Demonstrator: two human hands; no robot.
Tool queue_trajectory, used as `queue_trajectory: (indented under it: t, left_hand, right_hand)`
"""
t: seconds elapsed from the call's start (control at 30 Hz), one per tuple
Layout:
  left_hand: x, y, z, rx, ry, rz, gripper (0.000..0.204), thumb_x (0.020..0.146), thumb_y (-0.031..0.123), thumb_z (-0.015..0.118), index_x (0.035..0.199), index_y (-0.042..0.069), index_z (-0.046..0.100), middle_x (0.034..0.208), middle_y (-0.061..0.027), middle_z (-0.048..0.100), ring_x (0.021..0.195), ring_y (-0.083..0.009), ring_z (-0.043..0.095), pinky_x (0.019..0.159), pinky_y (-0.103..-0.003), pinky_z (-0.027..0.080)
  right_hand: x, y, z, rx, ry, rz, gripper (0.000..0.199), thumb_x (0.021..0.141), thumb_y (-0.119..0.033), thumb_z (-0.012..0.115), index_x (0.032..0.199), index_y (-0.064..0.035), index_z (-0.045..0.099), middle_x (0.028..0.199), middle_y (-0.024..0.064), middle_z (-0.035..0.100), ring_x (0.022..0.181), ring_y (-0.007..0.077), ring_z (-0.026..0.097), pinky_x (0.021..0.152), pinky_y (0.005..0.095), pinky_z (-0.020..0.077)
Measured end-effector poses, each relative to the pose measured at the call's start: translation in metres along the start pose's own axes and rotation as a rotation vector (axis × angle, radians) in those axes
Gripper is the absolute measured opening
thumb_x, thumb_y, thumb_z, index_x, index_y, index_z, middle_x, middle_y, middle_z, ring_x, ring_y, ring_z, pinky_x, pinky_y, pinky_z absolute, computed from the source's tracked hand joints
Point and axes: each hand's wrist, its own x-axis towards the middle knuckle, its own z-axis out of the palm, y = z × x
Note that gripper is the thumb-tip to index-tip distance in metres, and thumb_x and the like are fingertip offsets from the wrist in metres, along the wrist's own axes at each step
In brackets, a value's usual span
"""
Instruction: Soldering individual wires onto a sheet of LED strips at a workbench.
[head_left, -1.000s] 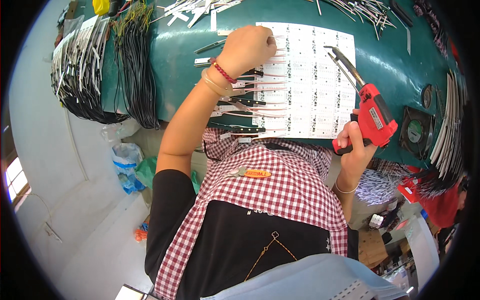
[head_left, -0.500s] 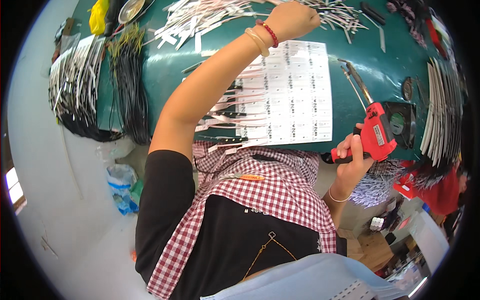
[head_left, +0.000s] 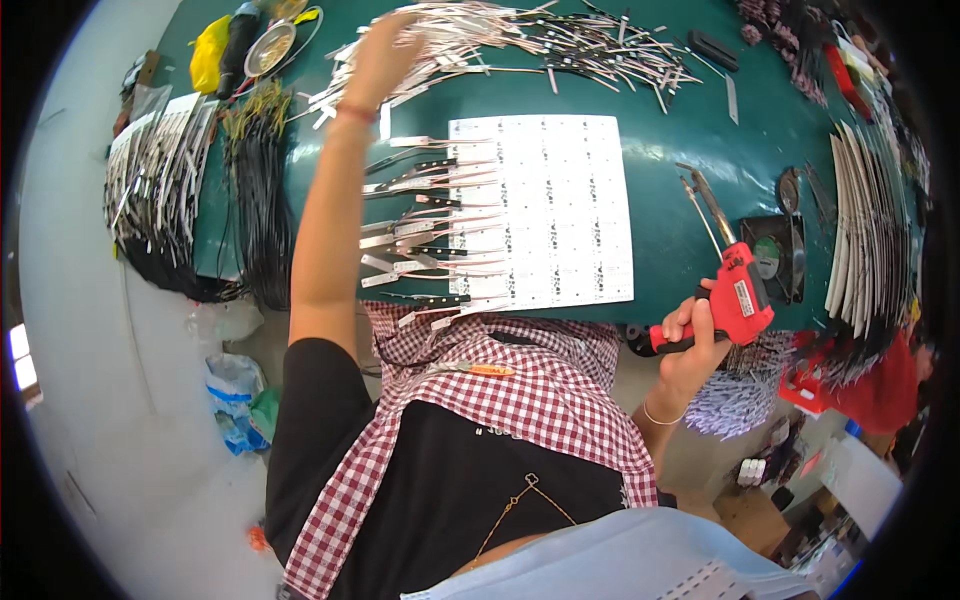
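Observation:
My right hand (head_left: pixel 692 345) grips the handle of a red soldering gun (head_left: pixel 745 298), its metal tip and thin feed tube pointing up and away over the green table. My left hand (head_left: pixel 383 62) reaches over the left part of a loose pile of thin white strips (head_left: pixel 465 28); its fingers are smeared, so whether they hold a strip cannot be told. Between my arms lies a white printed sheet of panels (head_left: pixel 565 210). Along its left edge sit several small strips with pinkish wires (head_left: pixel 425 228), side by side, some of them black.
Bundled black cables (head_left: pixel 262 200) and a stack of strips with dark leads (head_left: pixel 160 180) hang over the table's left edge. A small square fan (head_left: pixel 773 258) stands right of the soldering gun. Upright pale sheets (head_left: pixel 858 230) line the right. A metal bowl (head_left: pixel 270 50) sits far left.
My left hand has swung left, from above the far right of the strip pile to its left part, uncovering the strips by the sheet. The soldering gun stays in my right hand.

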Motion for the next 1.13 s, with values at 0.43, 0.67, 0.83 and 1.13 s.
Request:
queue_trajectory:
  t: [0.43,0.67,0.83,1.13]
  left_hand:
    - [-0.196,-0.084,-0.153,0.450,0.234,-0.822,0.037,0.078,0.042,0.063,0.092,0.008,0.063,0.092,-0.0144,0.062,0.088,-0.0345,0.059,0.074,-0.042,0.048]
    - [-0.201,-0.140,-0.186,0.507,-0.184,-1.368,0.048,0.075,0.037,0.068,0.102,-0.001,0.063,0.111,-0.0229,0.059,0.101,-0.0354,0.058,0.085,-0.039,0.048]
    - [-0.199,-0.179,-0.209,0.507,-0.182,-1.049,0.035,0.076,0.029,0.062,0.096,0.001,0.066,0.087,-0.0202,0.066,0.083,-0.0366,0.063,0.074,-0.042,0.051]
    - [-0.111,-0.198,-0.262,-1.778,-0.371,-0.266,0.030,0.094,0.028,0.048,0.118,0.011,0.056,0.074,-0.0068,0.064,0.065,-0.0278,0.062,0.059,-0.045,0.045]
  right_hand:
    - [0.017,-0.011,0.031,0.087,-0.264,-0.007,0.026,0.091,-0.009,0.050,0.114,0.0021,0.047,0.064,0.0051,0.048,0.045,0.0095,0.039,0.042,0.0216,0.0329]
    - [-0.018,-0.019,0.030,0.043,-0.226,-0.090,0.027,0.091,-0.010,0.050,0.115,0.0023,0.046,0.063,0.0040,0.047,0.045,0.0080,0.037,0.043,0.0202,0.0319]
    - [-0.016,-0.016,-0.007,0.016,-0.133,-0.064,0.026,0.093,-0.012,0.049,0.116,-0.0007,0.048,0.065,0.0033,0.049,0.047,0.0078,0.039,0.045,0.0213,0.0341]
    - [-0.006,-0.028,0.007,0.119,-0.294,-0.049,0.032,0.094,-0.017,0.048,0.122,-0.0027,0.044,0.068,0.0038,0.049,0.050,0.0075,0.039,0.047,0.0215,0.0332]
